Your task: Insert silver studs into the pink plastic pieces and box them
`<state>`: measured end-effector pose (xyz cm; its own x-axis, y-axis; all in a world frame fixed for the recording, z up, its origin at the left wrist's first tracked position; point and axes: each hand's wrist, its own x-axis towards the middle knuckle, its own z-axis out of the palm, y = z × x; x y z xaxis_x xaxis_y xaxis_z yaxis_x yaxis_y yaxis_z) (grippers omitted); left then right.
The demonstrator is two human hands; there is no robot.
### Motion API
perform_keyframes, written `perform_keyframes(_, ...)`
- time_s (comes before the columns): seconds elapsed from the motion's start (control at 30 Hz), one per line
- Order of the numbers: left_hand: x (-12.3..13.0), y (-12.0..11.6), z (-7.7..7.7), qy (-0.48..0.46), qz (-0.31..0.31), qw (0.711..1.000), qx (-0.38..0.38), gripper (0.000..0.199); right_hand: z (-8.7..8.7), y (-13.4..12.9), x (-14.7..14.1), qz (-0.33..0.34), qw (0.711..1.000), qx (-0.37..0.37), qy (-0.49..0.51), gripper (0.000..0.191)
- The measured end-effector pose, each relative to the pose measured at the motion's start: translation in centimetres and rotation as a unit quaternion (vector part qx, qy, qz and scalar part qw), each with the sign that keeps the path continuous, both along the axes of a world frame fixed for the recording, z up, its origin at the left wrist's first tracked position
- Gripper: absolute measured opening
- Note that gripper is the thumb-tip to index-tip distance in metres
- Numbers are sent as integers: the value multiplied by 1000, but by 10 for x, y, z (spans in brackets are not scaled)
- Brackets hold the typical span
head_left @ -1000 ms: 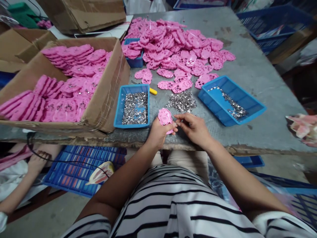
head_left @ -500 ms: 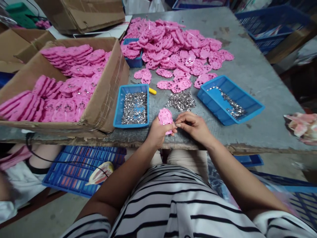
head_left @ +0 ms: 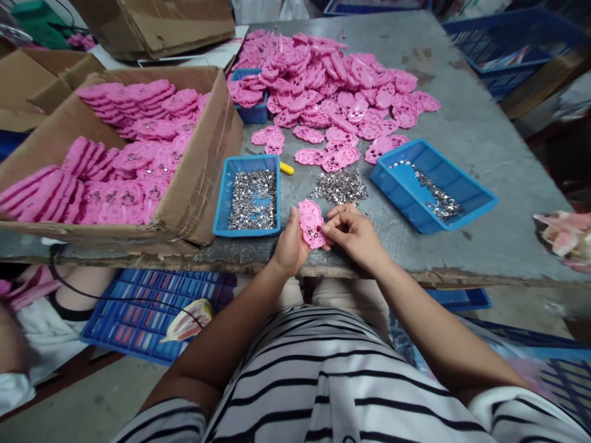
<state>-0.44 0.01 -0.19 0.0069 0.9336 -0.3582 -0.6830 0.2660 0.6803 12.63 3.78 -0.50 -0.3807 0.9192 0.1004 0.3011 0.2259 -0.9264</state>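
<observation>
While facing the grey worktop (head_left: 489, 184), had the cardboard box (head_left: 210, 141) at left, the pink heap (head_left: 318, 80) beyond, the left tray (head_left: 223, 191) and right tray (head_left: 401, 197) either side; grasped the pink piece (head_left: 310, 215) near the front edge in the left hand's (head_left: 292, 246) fingers; touched its side with the right hand's (head_left: 357, 234) curled fingers, could not tell whether gripping; saw the metal pile (head_left: 340, 186) just beyond

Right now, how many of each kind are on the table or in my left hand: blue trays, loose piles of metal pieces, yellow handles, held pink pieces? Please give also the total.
Blue trays with metal pieces, left tray and right tray: 2
Blue tray with pink pieces: 1
Loose metal pile: 1
Yellow handle: 1
Pink piece in left hand: 1
Total: 6
</observation>
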Motion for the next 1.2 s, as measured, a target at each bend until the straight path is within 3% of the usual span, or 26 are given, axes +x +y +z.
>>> perform_keyframes(0.37,0,0,0,-2,7,1000,-10,57,0,1,-6,-8,1000,-14,5,25)
perform_keyframes(0.7,0,0,-2,-4,-3,1000,7,59,0,-2,-6,-6,992,-108,63,32)
perform_keyframes(0.97,0,0,-1,3,-1,1000,-10,59,-1,-1,-7,2,995,-89,49,31)
perform_keyframes(1.2,-1,-1,-4,-6,4,1000,11,57,-5,-2,-6,5,999,32,-14,17)
